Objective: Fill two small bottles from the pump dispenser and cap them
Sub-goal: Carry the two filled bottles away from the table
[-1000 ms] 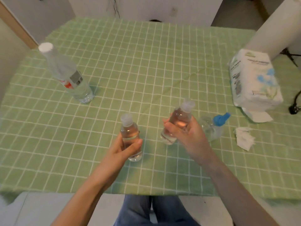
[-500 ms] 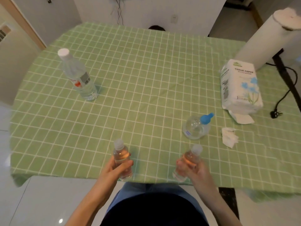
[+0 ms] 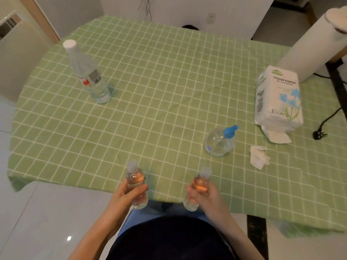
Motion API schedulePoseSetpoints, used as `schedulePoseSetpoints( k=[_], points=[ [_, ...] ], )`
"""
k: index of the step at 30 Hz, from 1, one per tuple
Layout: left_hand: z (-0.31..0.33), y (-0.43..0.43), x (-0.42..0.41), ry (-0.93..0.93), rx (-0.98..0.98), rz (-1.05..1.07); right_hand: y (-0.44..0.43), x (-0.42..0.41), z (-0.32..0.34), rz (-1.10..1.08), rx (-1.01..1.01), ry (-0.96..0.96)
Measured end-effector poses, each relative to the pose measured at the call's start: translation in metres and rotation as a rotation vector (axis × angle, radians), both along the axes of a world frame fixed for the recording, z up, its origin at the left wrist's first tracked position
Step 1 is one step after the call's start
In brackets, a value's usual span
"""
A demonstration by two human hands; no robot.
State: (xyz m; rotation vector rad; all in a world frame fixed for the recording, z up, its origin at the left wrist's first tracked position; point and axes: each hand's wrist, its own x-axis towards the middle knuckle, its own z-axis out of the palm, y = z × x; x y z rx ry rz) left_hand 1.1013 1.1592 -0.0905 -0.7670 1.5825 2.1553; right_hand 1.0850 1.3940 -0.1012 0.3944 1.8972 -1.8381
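Left hand (image 3: 123,197), right hand (image 3: 209,197) grip bottles (image 3: 135,177)

Both bare forearms angle in toward the near edge of the tabletop (image 3: 169,109). The left hand (image 3: 129,192) wraps the left bottle (image 3: 135,177), thumb across its front, holding it upright over that edge. The right hand (image 3: 204,194) grips the right bottle (image 3: 200,182), tipped slightly, at the same near edge.

Water bottle (image 3: 88,77); tissue pack (image 3: 277,100); perhaps crumpled tissue (image 3: 259,156).
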Motion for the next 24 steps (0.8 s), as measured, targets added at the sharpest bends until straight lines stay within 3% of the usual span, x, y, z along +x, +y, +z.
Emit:
schedulePoseSetpoints(
  k=[24],
  points=[
    [0.006,-0.023,0.069,0.023,-0.053,0.464,-0.047,-0.023,-0.004,0.352,0.015,0.071]
  ],
)
